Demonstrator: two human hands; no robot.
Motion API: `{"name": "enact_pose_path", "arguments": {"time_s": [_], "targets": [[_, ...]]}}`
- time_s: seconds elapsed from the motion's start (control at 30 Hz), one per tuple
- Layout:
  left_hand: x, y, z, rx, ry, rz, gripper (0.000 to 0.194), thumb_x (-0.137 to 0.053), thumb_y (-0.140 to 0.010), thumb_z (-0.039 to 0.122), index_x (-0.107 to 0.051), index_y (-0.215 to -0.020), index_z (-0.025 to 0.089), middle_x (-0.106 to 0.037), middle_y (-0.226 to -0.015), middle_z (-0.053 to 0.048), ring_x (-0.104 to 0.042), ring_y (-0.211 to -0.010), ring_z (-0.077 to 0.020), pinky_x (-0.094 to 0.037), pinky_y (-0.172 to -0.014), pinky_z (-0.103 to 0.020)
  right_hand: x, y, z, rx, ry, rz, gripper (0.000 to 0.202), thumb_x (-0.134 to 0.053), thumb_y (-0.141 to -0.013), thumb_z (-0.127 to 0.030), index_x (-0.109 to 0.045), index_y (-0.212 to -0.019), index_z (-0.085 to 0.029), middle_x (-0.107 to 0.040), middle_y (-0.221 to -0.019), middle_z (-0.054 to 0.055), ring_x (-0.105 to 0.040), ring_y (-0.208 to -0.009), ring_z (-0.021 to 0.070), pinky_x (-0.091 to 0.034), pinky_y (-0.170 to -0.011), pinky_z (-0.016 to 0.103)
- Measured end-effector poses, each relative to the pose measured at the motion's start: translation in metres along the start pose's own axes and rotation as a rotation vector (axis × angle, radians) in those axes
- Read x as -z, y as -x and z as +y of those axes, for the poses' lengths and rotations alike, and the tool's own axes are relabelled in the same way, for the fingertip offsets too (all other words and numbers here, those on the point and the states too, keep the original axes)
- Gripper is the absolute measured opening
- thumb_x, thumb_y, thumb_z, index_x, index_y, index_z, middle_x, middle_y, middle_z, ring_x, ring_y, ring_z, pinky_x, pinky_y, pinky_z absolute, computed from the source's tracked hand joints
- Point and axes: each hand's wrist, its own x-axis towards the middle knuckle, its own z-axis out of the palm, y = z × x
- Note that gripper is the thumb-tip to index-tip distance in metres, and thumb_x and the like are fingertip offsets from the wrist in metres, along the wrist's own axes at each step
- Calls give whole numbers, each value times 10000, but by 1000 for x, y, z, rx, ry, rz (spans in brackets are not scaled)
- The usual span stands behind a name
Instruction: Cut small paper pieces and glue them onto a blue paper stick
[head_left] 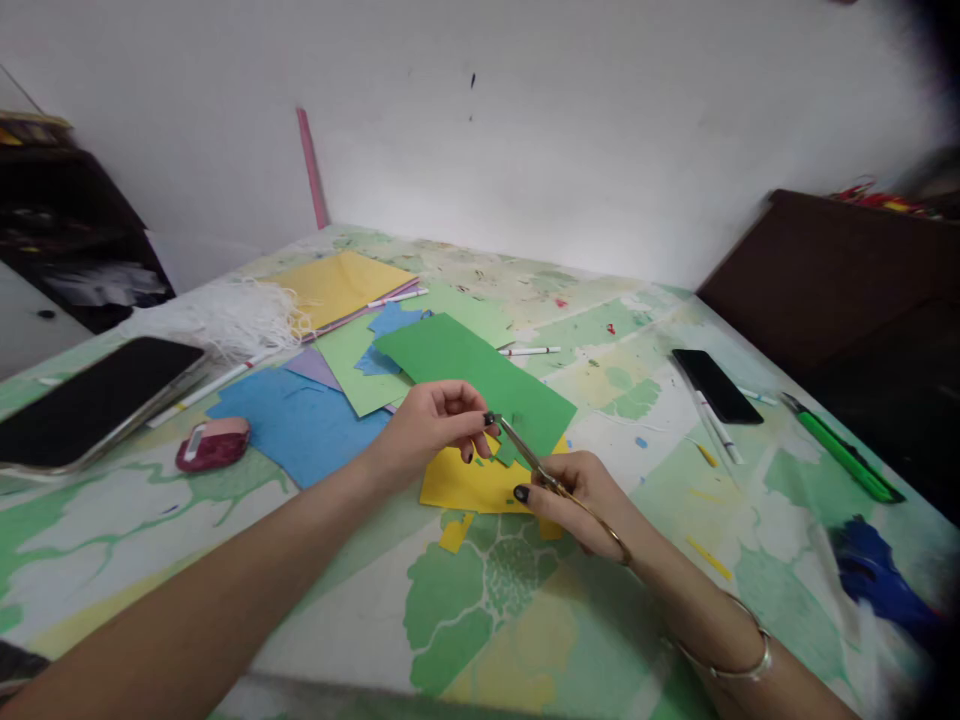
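Note:
My right hand (585, 500) is closed around a pair of scissors (517, 440) with gold-coloured handles, their blades pointing up and left. At the blade tips, the thumb and fingers of my left hand (450, 415) are pinched together; whatever they hold is too small to make out. Beneath both hands lies a yellow paper sheet (457, 485) with small green scraps on it. A dark green sheet (480, 375) overlaps its far side. Yellow paper scraps (454, 534) lie at its near edge.
Blue paper (300, 415), light green paper (360, 375) and an orange-yellow sheet (345, 285) lie to the left, near white strings (232, 315), a tablet-like device (97, 400) and a maroon case (214, 443). At right are a black phone (716, 385), a green cutter (844, 450) and a blue object (877, 570).

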Motion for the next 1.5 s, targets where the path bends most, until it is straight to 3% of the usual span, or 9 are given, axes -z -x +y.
{"name": "enact_pose_path", "arguments": {"time_s": [0.2,0.4,0.73,1.5], "targets": [[3,2,1,68,106,-121,18,-514,-685,142,-499,-687,133,-557,-526,11,-596,-464,-127,-419,-408,-191,0,1,2,-10,-111,-77,308,-579,-763,-372,-434,-585,-166,-344,-455,-68,-307,-370,42,-209,-357,173],[7,1,5,145,144,-254,23,-506,-604,121,-515,-623,114,-597,-607,-29,-619,-500,-148,-451,-408,-207,6,4,-3,16,-276,-233,277,-649,-718,-343,-465,-626,-157,-386,-493,-68,-322,-389,37,-232,-366,171],[14,0,2,200,129,-371,113,-484,-524,57,-543,-606,106,-616,-514,-28,-589,-382,-151,-414,-303,-174,7,3,7,94,-50,-356,400,-587,-786,-421,-378,-561,-165,-285,-500,-71,-244,-466,48,-179,-412,202],[14,3,-1,267,42,-522,116,-464,-531,62,-529,-604,124,-583,-469,-3,-595,-375,-163,-432,-297,-183,4,3,4,169,173,-322,439,-592,-758,-447,-361,-523,-158,-272,-471,-73,-221,-455,42,-152,-395,182]]}}
